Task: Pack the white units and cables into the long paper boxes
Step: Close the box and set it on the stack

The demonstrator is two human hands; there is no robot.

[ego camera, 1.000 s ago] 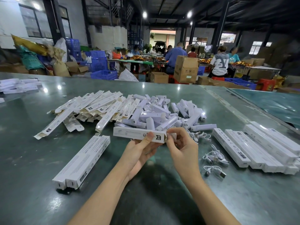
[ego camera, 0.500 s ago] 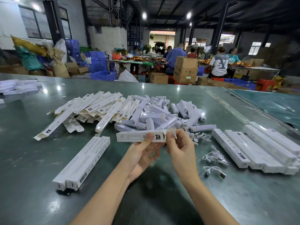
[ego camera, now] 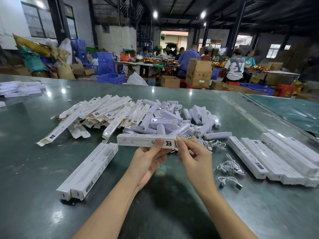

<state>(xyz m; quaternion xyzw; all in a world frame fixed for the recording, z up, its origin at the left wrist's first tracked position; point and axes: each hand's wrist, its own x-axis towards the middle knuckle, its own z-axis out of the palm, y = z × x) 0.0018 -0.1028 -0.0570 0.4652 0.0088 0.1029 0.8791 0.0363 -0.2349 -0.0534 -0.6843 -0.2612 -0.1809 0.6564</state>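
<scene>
On the far left of the glossy grey-green surface (ego camera: 34, 187) lies a loose stack of flat white cartons (ego camera: 19, 88); nearer, two closed long paper boxes (ego camera: 89, 171) lie side by side, matte white card with fine print; behind them spreads a heap of flattened, unfolded boxes (ego camera: 96, 114), their raw card flaps showing; next to that is a pile of white units (ego camera: 165, 118), smooth rectangular plastic bars lying crosswise on one another. In the middle the left hand (ego camera: 146, 163) holds one long paper box (ego camera: 146, 142) level above the surface, its grip grasping the box with the thumb on the printed face; the right hand (ego camera: 195, 156) pinches the flap at the box's right end. Coiled white cables (ego camera: 229, 168) lie just right of the hands; beyond them a row of closed boxes (ego camera: 279, 157) lies packed edge to edge.
</scene>
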